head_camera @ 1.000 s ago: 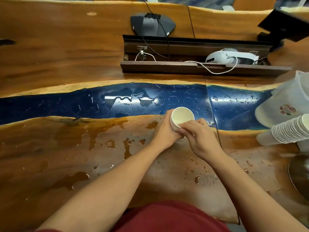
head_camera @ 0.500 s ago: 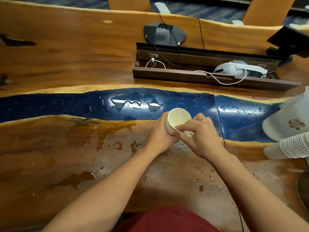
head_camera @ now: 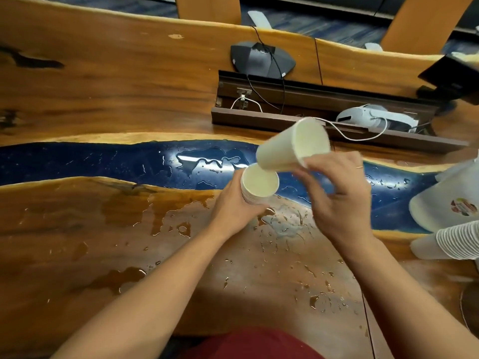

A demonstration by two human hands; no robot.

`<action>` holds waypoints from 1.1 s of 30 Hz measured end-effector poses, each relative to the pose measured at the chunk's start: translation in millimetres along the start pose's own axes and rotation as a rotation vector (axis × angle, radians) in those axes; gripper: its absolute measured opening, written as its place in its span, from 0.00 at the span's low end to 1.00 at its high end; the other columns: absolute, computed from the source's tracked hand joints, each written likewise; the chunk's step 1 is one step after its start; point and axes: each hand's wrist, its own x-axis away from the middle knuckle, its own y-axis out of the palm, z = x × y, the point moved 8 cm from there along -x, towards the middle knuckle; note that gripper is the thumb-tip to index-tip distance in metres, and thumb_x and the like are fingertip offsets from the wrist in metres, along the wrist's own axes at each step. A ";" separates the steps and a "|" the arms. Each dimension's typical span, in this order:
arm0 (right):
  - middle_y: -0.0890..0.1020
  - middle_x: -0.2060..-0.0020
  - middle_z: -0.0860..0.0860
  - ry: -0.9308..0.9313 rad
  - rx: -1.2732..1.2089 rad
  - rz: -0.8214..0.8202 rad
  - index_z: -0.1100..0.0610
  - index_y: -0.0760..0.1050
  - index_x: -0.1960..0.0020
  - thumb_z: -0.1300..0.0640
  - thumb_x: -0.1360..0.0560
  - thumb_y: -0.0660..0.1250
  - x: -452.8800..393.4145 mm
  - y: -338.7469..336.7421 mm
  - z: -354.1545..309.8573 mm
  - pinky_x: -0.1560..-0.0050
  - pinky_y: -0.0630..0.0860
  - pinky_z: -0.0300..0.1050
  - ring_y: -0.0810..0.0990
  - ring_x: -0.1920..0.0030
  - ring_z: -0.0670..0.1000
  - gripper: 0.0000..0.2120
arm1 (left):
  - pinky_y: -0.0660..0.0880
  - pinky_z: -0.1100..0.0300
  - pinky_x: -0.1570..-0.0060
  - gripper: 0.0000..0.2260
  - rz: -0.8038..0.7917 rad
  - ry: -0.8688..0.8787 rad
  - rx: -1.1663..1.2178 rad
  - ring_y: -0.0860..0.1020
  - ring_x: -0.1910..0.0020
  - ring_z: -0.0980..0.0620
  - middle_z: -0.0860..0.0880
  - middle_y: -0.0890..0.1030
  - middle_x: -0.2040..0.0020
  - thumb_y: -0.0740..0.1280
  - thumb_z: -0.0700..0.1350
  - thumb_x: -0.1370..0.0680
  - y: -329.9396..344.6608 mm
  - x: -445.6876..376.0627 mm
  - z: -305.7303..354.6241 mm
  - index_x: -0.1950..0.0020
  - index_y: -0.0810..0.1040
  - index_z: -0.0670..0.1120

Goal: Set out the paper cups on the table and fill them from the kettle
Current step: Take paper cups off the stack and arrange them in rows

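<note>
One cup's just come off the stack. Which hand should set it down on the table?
Right. The right hand already pinches the loose cup, tilted and clear above the stack. The left hand is wrapped round that stack, steadying it, so its grip is taken.

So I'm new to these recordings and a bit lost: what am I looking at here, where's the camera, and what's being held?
No machine here: a person's bare hands, filmed by a camera worn on the head, looking down. The left hand grips a small stack of cups. The right hand holds a single cup, tilted, just above the stack. Below is a wet table with puddles. At the right edge lie more cups in a sleeve.
</note>
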 end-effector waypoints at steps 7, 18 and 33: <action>0.81 0.50 0.55 0.160 0.063 0.023 0.61 0.81 0.43 0.63 0.21 0.67 -15.4 17.7 48.6 0.49 0.62 0.30 0.72 0.50 0.56 0.08 | 0.69 0.61 0.47 0.37 0.147 -0.034 0.030 0.70 0.42 0.57 0.58 0.71 0.41 0.81 0.49 0.34 -55.7 -32.6 -6.4 0.33 0.64 0.57; 0.84 0.43 0.48 0.376 0.209 -0.643 0.50 0.82 0.39 0.56 0.20 0.66 35.8 170.3 116.7 0.46 0.75 0.51 0.75 0.41 0.54 0.11 | 0.70 0.61 0.44 0.39 0.149 -0.130 0.020 0.71 0.40 0.57 0.55 0.73 0.37 0.81 0.49 0.34 -45.6 -23.0 -55.8 0.30 0.62 0.57; 0.80 0.36 0.52 0.438 0.261 -0.741 0.48 0.79 0.35 0.55 0.18 0.63 -23.6 248.6 155.7 0.42 0.78 0.51 0.79 0.41 0.57 0.14 | 0.75 0.60 0.45 0.39 0.118 -0.179 -0.074 0.73 0.39 0.54 0.54 0.74 0.34 0.80 0.54 0.34 -46.5 -27.7 -65.3 0.30 0.61 0.57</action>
